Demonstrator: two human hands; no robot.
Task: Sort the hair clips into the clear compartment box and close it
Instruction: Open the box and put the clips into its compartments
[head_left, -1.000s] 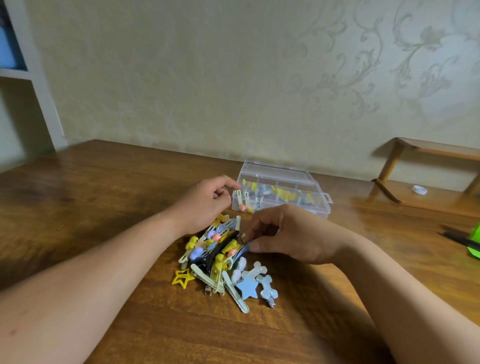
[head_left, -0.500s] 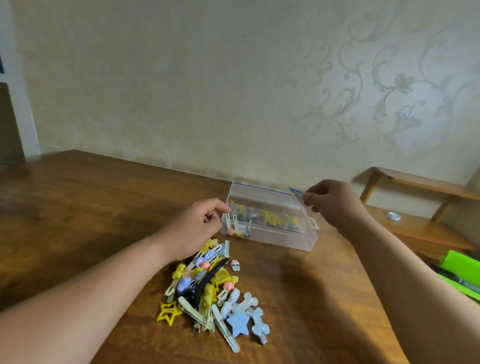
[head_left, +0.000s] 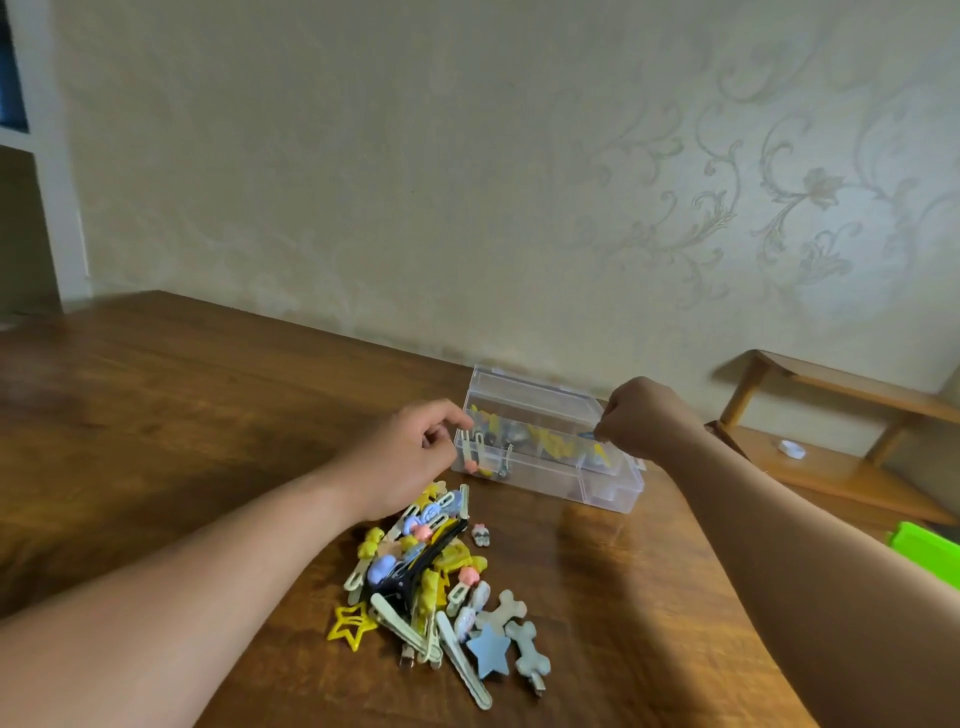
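A clear compartment box (head_left: 608, 486) stands open on the wooden table, its lid (head_left: 524, 389) tipped back, with yellow, pink and dark clips inside. My left hand (head_left: 410, 457) holds the box's left front corner with curled fingers. My right hand (head_left: 641, 421) hovers over the box's right side and pinches a small blue hair clip (head_left: 587, 435) just above the compartments. A pile of loose hair clips (head_left: 431, 577) lies in front of the box: yellow, pale green, pink, a black one, a yellow star outline (head_left: 350, 626) and a blue star (head_left: 488, 657).
The table (head_left: 182, 415) runs to a papered wall behind the box. A low wooden shelf (head_left: 831, 467) with a small white cap (head_left: 792, 448) stands at the right. A bright green object (head_left: 930, 553) lies at the right edge.
My right hand left the pile with a blue clip, carried it up to the box and has now lowered it over the right compartments. The left hand stayed on the box.
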